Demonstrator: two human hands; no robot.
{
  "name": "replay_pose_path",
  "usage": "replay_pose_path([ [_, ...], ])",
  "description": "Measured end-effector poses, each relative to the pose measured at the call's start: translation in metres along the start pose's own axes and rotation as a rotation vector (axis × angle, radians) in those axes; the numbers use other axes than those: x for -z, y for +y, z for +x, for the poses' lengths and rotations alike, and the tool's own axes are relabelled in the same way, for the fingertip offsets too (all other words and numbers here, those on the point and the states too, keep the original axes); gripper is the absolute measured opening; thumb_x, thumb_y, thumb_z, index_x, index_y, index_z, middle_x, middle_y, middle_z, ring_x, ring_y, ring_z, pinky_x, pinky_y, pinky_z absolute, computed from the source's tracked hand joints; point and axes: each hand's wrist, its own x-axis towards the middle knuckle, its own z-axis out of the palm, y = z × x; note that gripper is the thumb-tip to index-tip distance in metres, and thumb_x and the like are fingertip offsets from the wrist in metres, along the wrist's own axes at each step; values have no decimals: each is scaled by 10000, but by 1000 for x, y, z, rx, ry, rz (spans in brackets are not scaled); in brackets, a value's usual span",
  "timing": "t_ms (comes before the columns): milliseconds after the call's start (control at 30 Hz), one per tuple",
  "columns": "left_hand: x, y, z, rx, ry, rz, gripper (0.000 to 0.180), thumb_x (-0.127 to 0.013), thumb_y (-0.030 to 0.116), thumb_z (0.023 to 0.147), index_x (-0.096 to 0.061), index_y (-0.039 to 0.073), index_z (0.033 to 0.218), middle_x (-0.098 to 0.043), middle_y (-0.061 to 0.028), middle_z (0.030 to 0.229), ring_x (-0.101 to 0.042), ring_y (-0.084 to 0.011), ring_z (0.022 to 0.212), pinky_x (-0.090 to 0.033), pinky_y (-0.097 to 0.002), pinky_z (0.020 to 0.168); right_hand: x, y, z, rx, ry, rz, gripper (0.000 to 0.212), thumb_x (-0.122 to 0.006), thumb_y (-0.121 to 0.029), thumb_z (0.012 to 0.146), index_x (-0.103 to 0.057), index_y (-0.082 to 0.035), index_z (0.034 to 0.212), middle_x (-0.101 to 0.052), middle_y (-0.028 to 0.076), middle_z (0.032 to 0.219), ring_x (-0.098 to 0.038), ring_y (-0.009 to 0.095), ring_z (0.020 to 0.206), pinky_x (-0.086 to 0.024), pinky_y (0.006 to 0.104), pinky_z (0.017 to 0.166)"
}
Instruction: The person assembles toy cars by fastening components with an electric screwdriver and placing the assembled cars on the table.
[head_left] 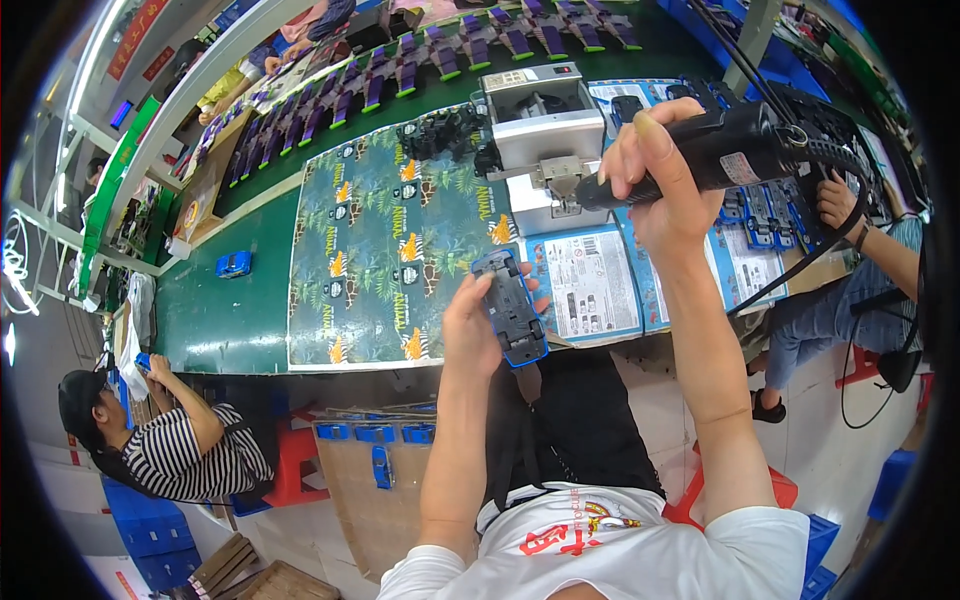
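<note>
My left hand point(468, 325) is closed round a toy car point(517, 318), which lies with its black underside up and its blue body showing at the edges. In my right hand point(665, 185) is a black electric screwdriver point(720, 150), gripped with the fingers round its body. Its front end points left at the metal outlet of a silver screw feeder point(545, 135); whether the bit touches a screw there is too small to tell. The car is held nearer to me, below and left of the feeder, over the table's front edge.
Printed jungle-pattern sheets point(390, 270) cover the green table, with black parts point(445, 135) heaped beside the feeder. A blue toy car point(233, 264) sits at left. Purple pieces point(440, 50) line the far side. Co-workers are at left point(185, 450) and right point(838, 205). The screwdriver's cable point(840, 235) hangs at right.
</note>
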Motion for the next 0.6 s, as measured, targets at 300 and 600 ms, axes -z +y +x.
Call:
replay_pose_path([
  [300,7,-2,5,57,15,-48,407,-479,258,986,-514,-13,1288,-635,-215,1138,-667,-309,977,-566,-513,868,4,9,-7,-61,18,-55,219,-734,-150,877,-562,-15,892,-557,39,615,-552,125,501,-477,267,546],
  [600,2,5,0,-29,-108,16,460,-479,171,979,-398,6,1401,-597,-194,1163,-627,-282,1035,-575,-472,843,7,7,-15,-92,-67,-159,177,-610,-178,939,-492,-48,925,-474,30,648,-479,128,532,-451,312,579],
])
